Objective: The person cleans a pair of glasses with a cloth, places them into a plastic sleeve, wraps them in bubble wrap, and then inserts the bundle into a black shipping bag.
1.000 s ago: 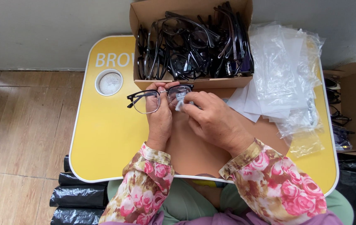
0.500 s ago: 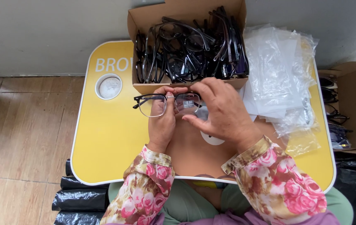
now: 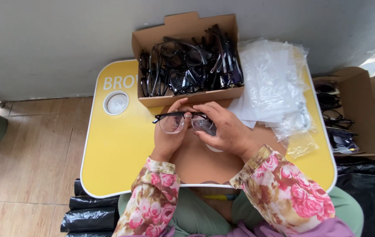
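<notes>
Just before the cardboard box of glasses [image 3: 187, 61], both hands grip one black-framed pair of glasses [image 3: 183, 122]: left hand [image 3: 167, 140] fingers pinching the frame, right hand [image 3: 227, 131] fingers wiping its lens.

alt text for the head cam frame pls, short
Seen from above, the left hand and right hand hold a pair of black-framed glasses over a yellow lap table. Behind them stands an open cardboard box of dark glasses, with a stack of clear plastic bags to its right.
</notes>
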